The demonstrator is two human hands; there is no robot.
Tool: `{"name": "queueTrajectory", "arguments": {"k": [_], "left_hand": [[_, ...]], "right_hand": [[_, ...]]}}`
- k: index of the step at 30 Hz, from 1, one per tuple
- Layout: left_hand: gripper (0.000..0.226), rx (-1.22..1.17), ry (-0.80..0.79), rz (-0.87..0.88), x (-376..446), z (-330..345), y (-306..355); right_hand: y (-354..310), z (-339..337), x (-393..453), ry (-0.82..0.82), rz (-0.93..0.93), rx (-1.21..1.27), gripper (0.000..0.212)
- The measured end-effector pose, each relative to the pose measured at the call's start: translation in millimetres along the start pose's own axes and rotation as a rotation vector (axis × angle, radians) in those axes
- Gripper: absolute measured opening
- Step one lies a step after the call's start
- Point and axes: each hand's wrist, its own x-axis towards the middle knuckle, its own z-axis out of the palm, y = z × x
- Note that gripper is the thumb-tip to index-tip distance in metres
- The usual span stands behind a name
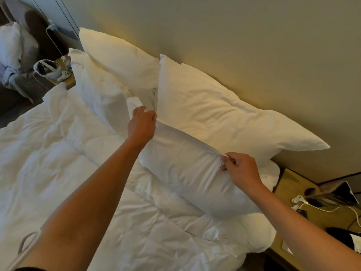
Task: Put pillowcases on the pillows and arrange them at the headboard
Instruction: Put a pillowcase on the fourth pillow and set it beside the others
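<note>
a: head view: you're pinching the front pillow [187, 173], lying against the right back pillow [224, 114], with your left hand [141, 126] and right hand [241, 169].

b: tugging unevenly is risking it slumping onto the duvet [58, 153].

a: counting four pillows, two hands.

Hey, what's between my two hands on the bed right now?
In the head view, only the top edge of the front pillow runs between them. The left hand grips its left corner; the right hand pinches its fabric further right.
</note>
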Motion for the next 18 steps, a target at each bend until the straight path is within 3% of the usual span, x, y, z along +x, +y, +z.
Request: {"name": "queueTrajectory", "arguments": {"k": [4,7,11,15,18], "left_hand": [[0.067,-0.056,-0.479,-0.154,-41,64,-1],[0.079,-0.159,-0.646,-0.191,-80,109,-2],[0.081,-0.266,-0.659,-0.207,-92,141,-4],[0.083,-0.364,-0.582,-0.206,-97,160,-6],[0.08,-0.471,-0.487,-0.228,-110,168,-16]], "right_hand": [[-5,39,30,-0.02,0.0,-0.185,0.029],[-5,68,43,0.046,-0.091,-0.461,0.043],[-4,99,64,0.048,-0.246,-0.602,0.07],[9,133,94,-0.185,-0.154,-0.609,0.097],[18,159,109,-0.225,-0.096,-0.661,0.103]]}}
